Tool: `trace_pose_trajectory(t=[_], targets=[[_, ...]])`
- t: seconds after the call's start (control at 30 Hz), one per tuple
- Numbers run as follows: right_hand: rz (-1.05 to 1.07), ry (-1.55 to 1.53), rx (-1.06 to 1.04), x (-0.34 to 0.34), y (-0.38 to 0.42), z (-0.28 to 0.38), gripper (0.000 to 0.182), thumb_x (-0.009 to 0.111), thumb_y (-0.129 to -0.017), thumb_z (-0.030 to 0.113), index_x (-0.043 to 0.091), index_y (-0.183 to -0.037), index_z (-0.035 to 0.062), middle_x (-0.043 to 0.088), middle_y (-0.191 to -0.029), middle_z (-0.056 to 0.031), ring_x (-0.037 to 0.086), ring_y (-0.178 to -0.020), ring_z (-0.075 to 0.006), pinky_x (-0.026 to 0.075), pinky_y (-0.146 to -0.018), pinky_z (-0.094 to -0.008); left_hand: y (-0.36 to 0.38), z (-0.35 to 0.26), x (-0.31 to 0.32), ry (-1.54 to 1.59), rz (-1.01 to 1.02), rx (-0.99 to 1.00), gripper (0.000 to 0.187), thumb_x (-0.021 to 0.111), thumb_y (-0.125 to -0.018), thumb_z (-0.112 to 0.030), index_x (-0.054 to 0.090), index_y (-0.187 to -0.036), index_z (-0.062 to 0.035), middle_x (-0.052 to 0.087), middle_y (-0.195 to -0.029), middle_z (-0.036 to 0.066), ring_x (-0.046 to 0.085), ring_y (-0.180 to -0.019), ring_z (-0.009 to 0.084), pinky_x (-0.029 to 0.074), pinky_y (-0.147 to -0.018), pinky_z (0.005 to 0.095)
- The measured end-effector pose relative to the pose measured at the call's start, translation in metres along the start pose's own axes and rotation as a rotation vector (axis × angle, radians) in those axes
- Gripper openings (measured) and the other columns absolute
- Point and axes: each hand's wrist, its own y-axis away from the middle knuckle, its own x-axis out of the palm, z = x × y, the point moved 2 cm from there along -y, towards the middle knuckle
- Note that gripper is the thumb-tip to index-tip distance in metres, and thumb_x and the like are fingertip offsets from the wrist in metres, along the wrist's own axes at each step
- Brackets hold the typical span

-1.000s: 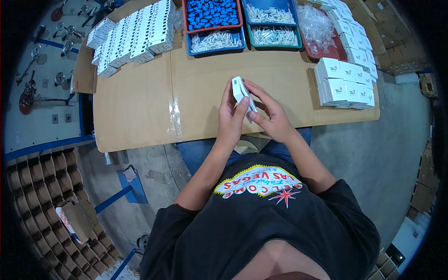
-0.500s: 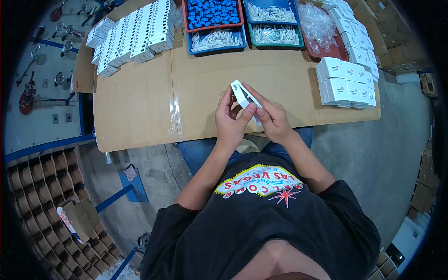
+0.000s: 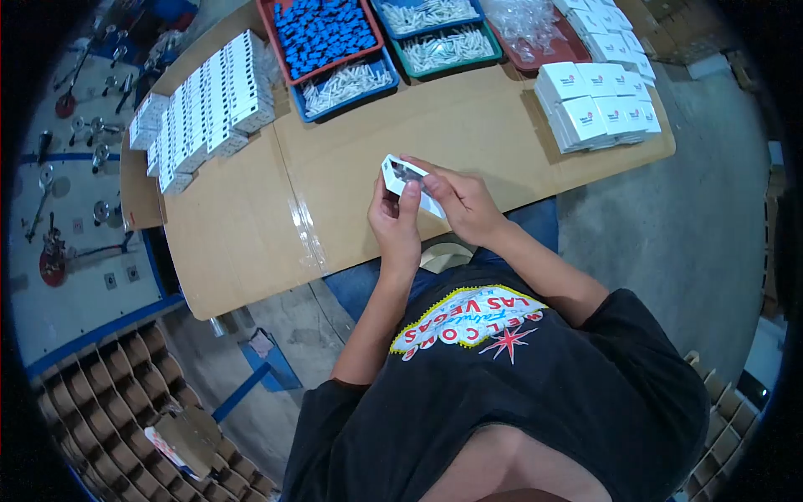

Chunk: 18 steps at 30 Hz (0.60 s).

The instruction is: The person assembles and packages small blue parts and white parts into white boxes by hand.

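Observation:
My left hand (image 3: pixel 394 227) is wrapped round the near left side of a small white box (image 3: pixel 432 204), its thumb pressed on the box. The fingers of my right hand (image 3: pixel 473 207) close round the far right side, with the thumb lying over the upper face. Between the thumbs that face shows a dark, shiny area; I cannot make out whether it is an opening or what lies inside. Both hands hold the box above the near part of the cardboard-covered table (image 3: pixel 351 167), and the fingers hide much of it.
Stacked white boxes stand at the left (image 3: pixel 213 113) and right (image 3: pixel 590 105). Along the back are a red tray (image 3: pixel 293 77) of blue pieces, blue (image 3: pixel 305 118) and green (image 3: pixel 418 74) trays of white tubes, and a red tray (image 3: pixel 535 64) of clear plastic bags.
The whole view has tilted and shifted with my head. The box has turned in my hands, so more of its dark upper area shows. Both hands still grip it.

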Motion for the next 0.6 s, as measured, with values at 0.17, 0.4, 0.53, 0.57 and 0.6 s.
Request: trace_pose_trajectory(t=[0.17,0.4,0.53,0.57,0.6], targets=[[0.001,-0.058,0.047,0.002,-0.001,-0.007,0.044,0.043,-0.11,0.022,0.049,-0.147,-0.0014,0.063,-0.136,-0.0144,0.06,-0.121,-0.0176,0.046,-0.103,-0.0313,-0.002,0.006,0.001,0.055,-0.057,-0.038,0.047,0.069,-0.098,-0.017,0.054,-0.136,0.0051,0.063,-0.112,0.003,0.058,-0.103,0.0097,0.045,-0.093,0.0257],[0.037,-0.199,0.007,0.0,-0.005,-0.008,0.049,0.04,-0.111,0.028,0.046,-0.149,-0.0026,0.052,-0.15,-0.0135,0.049,-0.135,-0.0179,0.039,-0.112,-0.0333,-0.007,-0.002,0.004,0.125,-0.094,-0.032,0.05,0.071,-0.096,-0.014,0.052,-0.138,0.0063,0.063,-0.115,0.004,0.059,-0.102,0.01,0.046,-0.093,0.0256],[0.047,-0.204,0.052,-0.01,-0.004,-0.001,0.051,0.039,-0.111,0.031,0.046,-0.149,-0.0014,0.052,-0.151,-0.0134,0.048,-0.137,-0.0198,0.036,-0.114,-0.0336,-0.006,-0.008,0.005,0.126,-0.09,-0.048,0.051,0.067,-0.099,-0.021,0.049,-0.143,-0.0008,0.062,-0.117,0.004,0.059,-0.103,0.0099,0.048,-0.089,0.025],[0.037,-0.181,0.046,-0.013,-0.004,-0.001,0.051,0.04,-0.111,0.032,0.046,-0.149,-0.0012,0.05,-0.152,-0.014,0.046,-0.139,-0.0208,0.035,-0.115,-0.0345,-0.006,-0.008,0.003,0.149,-0.109,-0.078,0.05,0.065,-0.101,-0.026,0.049,-0.143,-0.0042,0.062,-0.117,0.004,0.06,-0.105,0.0105,0.049,-0.088,0.0253],[0.028,-0.16,0.039,-0.014,-0.004,-0.001,0.051,0.041,-0.11,0.032,0.046,-0.149,-0.001,0.048,-0.153,-0.0145,0.044,-0.141,-0.0217,0.034,-0.116,-0.0355,-0.005,-0.011,0.002,0.147,-0.119,-0.079,0.05,0.065,-0.101,-0.026,0.049,-0.143,-0.0042,0.062,-0.117,0.004,0.06,-0.105,0.0105,0.049,-0.088,0.0253]])
